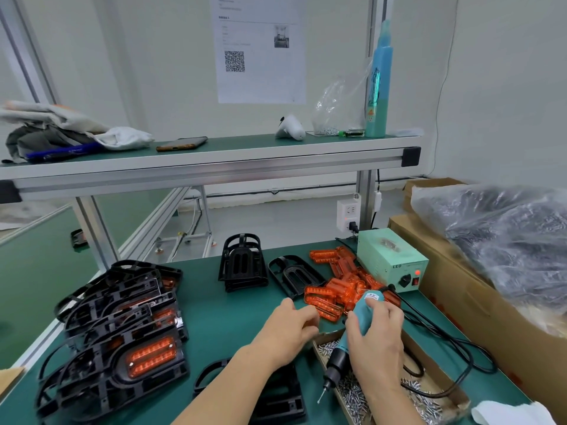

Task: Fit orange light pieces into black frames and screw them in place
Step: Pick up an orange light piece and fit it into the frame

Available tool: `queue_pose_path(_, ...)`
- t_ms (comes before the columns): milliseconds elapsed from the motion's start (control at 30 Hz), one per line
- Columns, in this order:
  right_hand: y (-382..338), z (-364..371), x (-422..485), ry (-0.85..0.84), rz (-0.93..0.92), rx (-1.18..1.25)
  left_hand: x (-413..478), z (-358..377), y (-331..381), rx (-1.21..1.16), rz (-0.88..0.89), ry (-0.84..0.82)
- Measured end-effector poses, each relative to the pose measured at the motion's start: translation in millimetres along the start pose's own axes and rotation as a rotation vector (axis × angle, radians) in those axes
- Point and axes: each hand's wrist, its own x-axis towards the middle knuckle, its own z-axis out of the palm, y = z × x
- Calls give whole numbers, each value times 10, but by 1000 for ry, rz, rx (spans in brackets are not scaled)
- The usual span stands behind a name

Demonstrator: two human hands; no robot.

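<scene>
My right hand (376, 342) has its fingers (356, 328) wrapped tight around the teal electric screwdriver (352, 332), which tilts with its bit pointing down and toward me over the shallow cardboard tray of screws (352, 394) near the table's front edge. My left hand (287, 329) sits just beside it, fingers (306, 317) loosely curled and parted, clamped on nothing that I can make out; their tips reach toward the nearest orange light piece (322, 302). Under my left forearm lies a black frame (276, 400), mostly hidden.

That orange piece belongs to a loose heap of orange light pieces (346, 277) spread toward the table's far right. Just beyond the heap, at the far right edge, stands the pale green power box (389, 259), with the screwdriver's black cable (445, 351) looping along the right side. An empty black frame (294, 274) lies flat left of the heap, and beside it a short stack of black frames (242, 265) stands at the far edge.

On the left side of the table, finished frames with orange lights fitted (122, 342) are piled in a leaning heap.
</scene>
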Motion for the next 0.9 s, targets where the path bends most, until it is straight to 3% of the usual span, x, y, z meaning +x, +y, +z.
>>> queue_pose_path(167, 17, 8, 1, 15, -11, 6, -140, -60, 83, -74, 23, 121)
queue_pose_path(367, 10, -9, -14, 21, -88, 42, -352, -159, 95, -322, -95, 235)
queue_pose_path(633, -203, -144, -81, 23, -349, 149, -599, -262, 19, -872, -166, 281)
queue_pose_path(767, -331, -154, -143, -141, -457, 212, -689, -288, -11, -952, -177, 295)
queue_pose_path(900, -446, -154, -205, -403, -432, 358, -764, -303, -38, -977, -190, 282)
